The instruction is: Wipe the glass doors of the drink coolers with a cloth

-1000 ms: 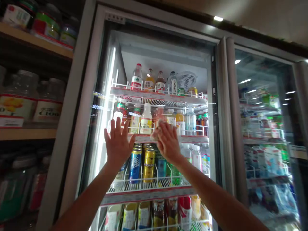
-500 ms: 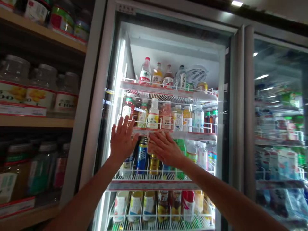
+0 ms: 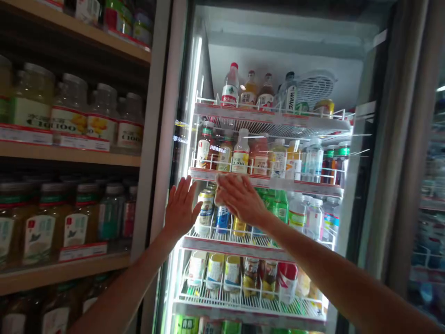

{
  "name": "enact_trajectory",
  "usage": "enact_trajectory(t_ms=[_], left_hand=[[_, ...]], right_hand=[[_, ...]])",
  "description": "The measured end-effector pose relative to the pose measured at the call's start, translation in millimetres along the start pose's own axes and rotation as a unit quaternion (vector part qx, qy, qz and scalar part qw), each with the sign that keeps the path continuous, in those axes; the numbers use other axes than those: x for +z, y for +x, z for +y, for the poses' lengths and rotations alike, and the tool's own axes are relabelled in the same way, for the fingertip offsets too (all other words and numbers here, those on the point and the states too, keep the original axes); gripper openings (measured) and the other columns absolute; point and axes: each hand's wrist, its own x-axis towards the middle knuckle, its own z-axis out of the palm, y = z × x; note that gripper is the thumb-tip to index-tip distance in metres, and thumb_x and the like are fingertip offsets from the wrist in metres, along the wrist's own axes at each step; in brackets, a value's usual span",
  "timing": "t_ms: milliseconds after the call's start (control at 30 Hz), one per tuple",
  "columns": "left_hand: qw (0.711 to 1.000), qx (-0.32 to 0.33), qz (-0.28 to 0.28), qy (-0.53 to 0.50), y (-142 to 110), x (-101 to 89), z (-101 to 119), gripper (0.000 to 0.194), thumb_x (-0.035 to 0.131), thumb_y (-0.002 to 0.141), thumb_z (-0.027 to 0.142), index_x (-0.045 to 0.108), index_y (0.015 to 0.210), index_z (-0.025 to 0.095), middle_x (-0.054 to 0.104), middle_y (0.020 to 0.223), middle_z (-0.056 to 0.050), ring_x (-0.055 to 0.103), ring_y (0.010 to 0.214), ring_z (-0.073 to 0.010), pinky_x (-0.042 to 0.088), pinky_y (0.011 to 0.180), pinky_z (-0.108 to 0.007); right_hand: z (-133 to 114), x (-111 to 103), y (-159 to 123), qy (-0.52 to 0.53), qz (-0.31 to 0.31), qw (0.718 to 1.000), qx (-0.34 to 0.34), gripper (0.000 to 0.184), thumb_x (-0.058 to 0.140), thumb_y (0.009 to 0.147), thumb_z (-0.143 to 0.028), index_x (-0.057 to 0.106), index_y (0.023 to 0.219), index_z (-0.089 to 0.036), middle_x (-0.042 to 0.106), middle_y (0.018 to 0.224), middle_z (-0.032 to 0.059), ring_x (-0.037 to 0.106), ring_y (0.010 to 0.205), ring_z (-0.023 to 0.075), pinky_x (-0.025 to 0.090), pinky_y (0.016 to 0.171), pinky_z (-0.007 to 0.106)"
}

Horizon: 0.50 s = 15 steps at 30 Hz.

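Shelves [image 3: 69, 155] of bottled drinks stand to our left, beside the cooler door [image 3: 177, 60], whose glass lies between us and the cans [image 3: 222, 220] beyond. Our right hand [image 3: 243, 197] partly blocks those cans, its grip pinning one pale cloth [image 3: 218, 197] under the fingers, just right of our left hand [image 3: 179, 211], which is spread with its grip open. Since the earlier frame, our view has swung left and the cloth has slid left across the cans. We count four upright bottles [image 3: 229, 88] along the top cooler shelf's front.
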Motion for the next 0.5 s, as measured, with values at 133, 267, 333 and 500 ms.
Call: enact_trajectory(t_ms=[133,267,333,500], left_hand=[[1.0,-0.01,-0.009,0.007,-10.4,-4.7,-4.6,0.064,0.042,0.09,0.033,0.015,0.145,0.016,0.029,0.148,-0.015,0.017,0.14,-0.0214,0.019,0.112,-0.04],[0.999,-0.004,-0.023,0.025,-25.5,-12.9,-10.2,0.063,0.043,0.09,0.032,0.015,0.145,0.015,0.033,0.145,-0.016,0.018,0.14,-0.0223,0.017,0.113,-0.044],[0.999,0.007,-0.032,0.031,-31.7,-17.5,-14.3,0.062,0.043,0.09,0.031,0.016,0.144,0.016,0.036,0.144,-0.016,0.018,0.14,-0.0221,0.016,0.113,-0.045],[0.999,-0.013,-0.039,0.02,-31.5,-22.2,-21.8,0.06,0.04,0.091,0.029,0.015,0.145,0.019,0.033,0.146,-0.013,0.019,0.139,-0.0206,0.016,0.114,-0.043]], right_hand=[[29.2,0.4,33.7,-0.013,0.068,0.976,0.205,0.04,0.037,0.091,-0.031,0.043,0.13,-0.021,0.031,0.148,0.0055,0.019,0.139,0.0254,0.015,0.112,0.054],[-5.6,7.5,19.6,0.013,0.018,0.998,0.067,0.041,0.043,0.089,-0.032,0.043,0.129,-0.023,0.028,0.149,0.0025,0.016,0.14,0.0246,0.013,0.114,0.052],[-23.5,10.1,9.9,0.025,-0.009,0.999,-0.036,0.039,0.045,0.088,-0.033,0.045,0.127,-0.026,0.03,0.149,-0.0006,0.018,0.139,0.0226,0.014,0.115,0.049],[4.9,6.2,53.6,0.014,0.037,0.994,0.098,0.037,0.042,0.09,-0.03,0.046,0.126,-0.022,0.033,0.147,0.0037,0.022,0.137,0.0256,0.016,0.112,0.055]])
